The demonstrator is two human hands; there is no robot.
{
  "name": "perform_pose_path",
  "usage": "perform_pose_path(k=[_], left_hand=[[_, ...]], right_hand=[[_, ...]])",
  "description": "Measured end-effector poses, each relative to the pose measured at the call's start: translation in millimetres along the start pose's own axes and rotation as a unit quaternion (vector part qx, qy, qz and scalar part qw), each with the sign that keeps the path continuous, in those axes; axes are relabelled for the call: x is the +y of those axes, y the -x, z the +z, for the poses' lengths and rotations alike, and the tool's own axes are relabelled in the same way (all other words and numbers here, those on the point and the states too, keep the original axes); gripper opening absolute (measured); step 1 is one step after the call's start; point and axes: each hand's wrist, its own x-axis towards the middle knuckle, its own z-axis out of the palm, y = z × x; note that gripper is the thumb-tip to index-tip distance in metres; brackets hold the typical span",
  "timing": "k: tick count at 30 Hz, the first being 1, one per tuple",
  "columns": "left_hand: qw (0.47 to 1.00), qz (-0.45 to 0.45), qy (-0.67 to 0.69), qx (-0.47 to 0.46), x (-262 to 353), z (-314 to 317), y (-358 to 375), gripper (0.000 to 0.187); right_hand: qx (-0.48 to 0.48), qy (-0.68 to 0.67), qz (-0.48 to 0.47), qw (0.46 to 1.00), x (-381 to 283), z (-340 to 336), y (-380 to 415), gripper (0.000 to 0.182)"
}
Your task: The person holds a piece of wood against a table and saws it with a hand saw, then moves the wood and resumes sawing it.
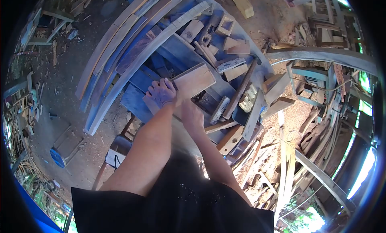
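A pale rectangular wooden block (196,82) lies at a slant over the cluttered workbench, its broad face lit. My left hand (163,91) is at the block's left end, with its fingers bent over the wood there. A smaller pale piece of wood (151,105) shows just below that hand. My right hand (192,118) is closed against the block's near edge, its fingertips mostly hidden from view. Behind the block, a long wooden board (177,52) runs across the blue-tinted bench.
Long curved planks (132,72) line the bench's left side. Wood offcuts (192,30), a hollow square block (226,25) and a dark round bar (240,89) lie beyond my hands. Yellowish lumps (248,99) sit in a container at right. A blue-topped stool (58,157) stands lower left.
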Motion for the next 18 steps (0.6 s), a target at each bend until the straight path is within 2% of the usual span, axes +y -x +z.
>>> perform_pose_path(k=[2,6,9,11,12,14,18], left_hand=[[1.0,0.001,0.008,-0.006,0.7,0.4,-1.8,0.032],[1.0,0.012,-0.003,0.016,-2.1,4.0,-0.3,0.032],[1.0,0.017,-0.011,0.021,-2.7,2.2,-0.9,0.031],[1.0,0.007,-0.004,0.001,0.9,-5.8,0.0,0.031],[1.0,-0.004,-0.004,-0.021,1.9,-9.4,-0.9,0.03],[1.0,0.0,0.0,-0.013,3.2,-5.1,-5.1,0.03],[1.0,0.006,0.003,0.019,-1.8,5.1,-0.8,0.03]], right_hand=[[-0.039,-0.019,0.054,0.998,2.6,-8.3,28.1,0.016],[0.008,-0.008,0.005,1.0,-2.1,12.2,-6.2,0.02],[-0.045,-0.001,0.036,0.998,-13.1,0.1,-15.9,0.017],[0.018,-0.034,-0.016,0.999,-0.8,-3.8,8.6,0.018],[0.02,-0.03,-0.012,0.999,-1.4,-10.4,19.9,0.018],[-0.041,-0.005,0.069,0.997,-1.6,-20.1,37.4,0.018],[-0.016,-0.033,0.033,0.999,-6.4,1.8,-6.3,0.019]])
